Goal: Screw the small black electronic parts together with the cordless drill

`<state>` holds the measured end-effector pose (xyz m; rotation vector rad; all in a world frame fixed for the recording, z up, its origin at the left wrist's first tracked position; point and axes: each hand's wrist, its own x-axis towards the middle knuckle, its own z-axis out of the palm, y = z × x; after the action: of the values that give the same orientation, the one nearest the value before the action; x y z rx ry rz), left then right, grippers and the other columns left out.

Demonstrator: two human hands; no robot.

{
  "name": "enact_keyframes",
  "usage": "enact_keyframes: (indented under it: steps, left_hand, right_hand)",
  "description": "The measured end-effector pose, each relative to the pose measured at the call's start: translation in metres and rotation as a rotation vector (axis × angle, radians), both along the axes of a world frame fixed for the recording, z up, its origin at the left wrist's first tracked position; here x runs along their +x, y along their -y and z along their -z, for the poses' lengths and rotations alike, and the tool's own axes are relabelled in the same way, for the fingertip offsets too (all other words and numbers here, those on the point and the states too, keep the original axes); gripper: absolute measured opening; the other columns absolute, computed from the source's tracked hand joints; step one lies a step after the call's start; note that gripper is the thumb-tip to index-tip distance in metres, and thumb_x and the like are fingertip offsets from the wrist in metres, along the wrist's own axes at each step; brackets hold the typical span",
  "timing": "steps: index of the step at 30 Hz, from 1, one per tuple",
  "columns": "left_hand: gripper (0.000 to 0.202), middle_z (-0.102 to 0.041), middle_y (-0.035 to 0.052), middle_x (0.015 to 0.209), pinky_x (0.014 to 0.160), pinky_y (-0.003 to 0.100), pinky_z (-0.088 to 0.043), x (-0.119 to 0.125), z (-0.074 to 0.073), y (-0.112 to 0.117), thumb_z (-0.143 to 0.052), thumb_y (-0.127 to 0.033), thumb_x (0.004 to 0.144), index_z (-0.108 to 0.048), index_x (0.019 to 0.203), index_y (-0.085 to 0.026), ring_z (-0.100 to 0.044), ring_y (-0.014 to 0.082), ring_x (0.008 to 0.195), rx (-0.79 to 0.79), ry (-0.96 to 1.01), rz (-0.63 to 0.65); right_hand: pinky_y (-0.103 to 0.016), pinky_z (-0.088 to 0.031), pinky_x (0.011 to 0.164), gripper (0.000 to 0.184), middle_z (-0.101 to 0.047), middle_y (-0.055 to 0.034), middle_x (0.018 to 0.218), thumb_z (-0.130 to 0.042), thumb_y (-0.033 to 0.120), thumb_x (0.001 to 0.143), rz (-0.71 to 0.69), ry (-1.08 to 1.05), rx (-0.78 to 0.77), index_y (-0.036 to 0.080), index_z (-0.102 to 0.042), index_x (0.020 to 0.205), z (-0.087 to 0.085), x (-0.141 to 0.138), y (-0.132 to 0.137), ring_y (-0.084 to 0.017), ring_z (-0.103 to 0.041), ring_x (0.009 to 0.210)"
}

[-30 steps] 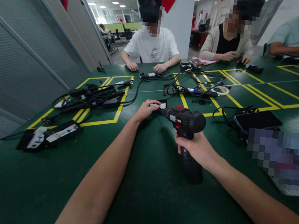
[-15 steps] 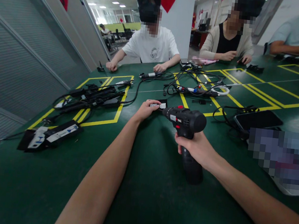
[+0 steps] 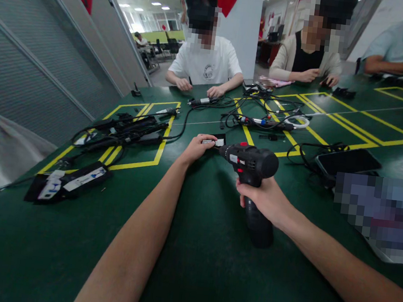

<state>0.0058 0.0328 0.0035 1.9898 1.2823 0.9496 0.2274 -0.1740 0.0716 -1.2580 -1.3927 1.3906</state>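
Observation:
My right hand [image 3: 264, 197] is wrapped round the handle of a black cordless drill [image 3: 249, 163] with red parts. The drill's chuck points left and slightly away from me, towards my left hand [image 3: 197, 149]. That hand is closed, thumb and fingers pressed on a small flat black piece [image 3: 222, 137] with a white label, lying on the green table [image 3: 202, 267]. The drill's tip meets or comes very close to this piece; the exact contact is too small to make out.
Left of my arm lie tangled black cables [image 3: 131, 131] and black pieces with white labels [image 3: 85, 179]. More cables [image 3: 263, 122] lie ahead. To the right are a dark phone-like device [image 3: 347, 163] and a blurred-out object [image 3: 383, 215]. Several people sit opposite.
My hands and the drill have barely moved. The person in white opposite has brought one hand inward along the table. Pale cloth has appeared at the far left edge.

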Motion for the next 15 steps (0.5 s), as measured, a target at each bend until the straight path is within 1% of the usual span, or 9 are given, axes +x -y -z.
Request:
enact_keyframes:
  steps: [11,15]
  left_hand:
    - [0.034,-0.064,0.0042,0.115,0.103,0.037,-0.039,-0.0014,0.0039,-0.0029,-0.059,-0.041,0.076,-0.070,0.103,-0.022,-0.054,0.0235,0.111,0.000,0.027,0.002]
    - [0.034,-0.064,0.0041,0.114,0.103,0.037,-0.039,-0.0009,0.0028,-0.0016,-0.059,-0.040,0.076,-0.070,0.103,-0.022,-0.054,0.0232,0.111,0.009,0.024,-0.001]
  right_hand:
    - [-0.028,-0.041,0.053,0.005,-0.057,0.0003,0.058,-0.060,0.019,0.074,0.012,0.007,-0.009,0.017,-0.060,0.078,-0.0030,-0.0023,-0.0005,-0.014,-0.056,0.052]
    - [-0.028,-0.041,0.053,0.005,-0.058,0.0000,0.061,-0.060,0.019,0.073,0.015,-0.001,0.000,0.018,-0.060,0.078,-0.0009,-0.0018,-0.0007,-0.015,-0.057,0.052]
